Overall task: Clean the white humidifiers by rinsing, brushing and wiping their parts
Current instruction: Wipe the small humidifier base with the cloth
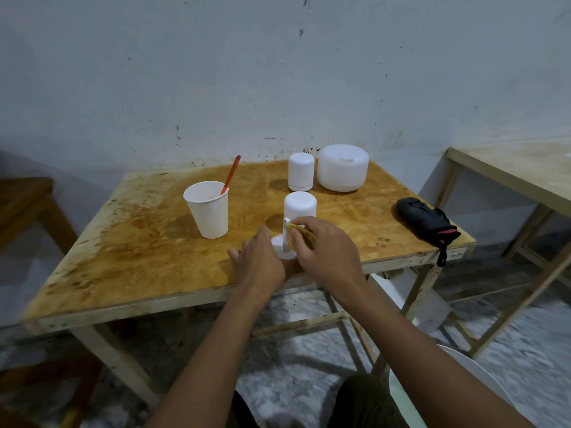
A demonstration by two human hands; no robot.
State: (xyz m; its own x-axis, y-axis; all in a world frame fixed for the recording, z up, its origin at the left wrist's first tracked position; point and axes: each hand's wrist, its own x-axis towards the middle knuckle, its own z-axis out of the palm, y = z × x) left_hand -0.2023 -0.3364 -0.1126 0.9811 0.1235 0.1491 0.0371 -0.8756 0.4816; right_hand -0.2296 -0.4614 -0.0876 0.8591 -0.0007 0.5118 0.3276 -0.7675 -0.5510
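Humidifiers in white plastic are standing on a stained wooden counter (148, 261) that is sitting against a scuffed pale wall. A wide round tank (343, 168) is resting at the far edge, and a short cylinder (300, 171) is standing just beside it on its left. A second cylinder (300, 205) is standing nearer the person, in front of the first one.

A paper cup (208, 211) is standing upright to the left of the cylinders, well apart from them. A black pouch (425, 217) is lying at the counter's right edge, with its cord hanging over the side.

Near the front edge, both arms are reaching in over a small humidifier base (279, 247), a flat disc with a thin upright stem. The left grip (261, 261) is resting against the disc's left side; whether its fingers are curling round it cannot be told. The right grip (327, 251) is pinching a folded yellow cloth (304, 234) and pressing it against the stem.

An orange-handled brush (231, 174) is leaning in the paper cup, handle pointing up.
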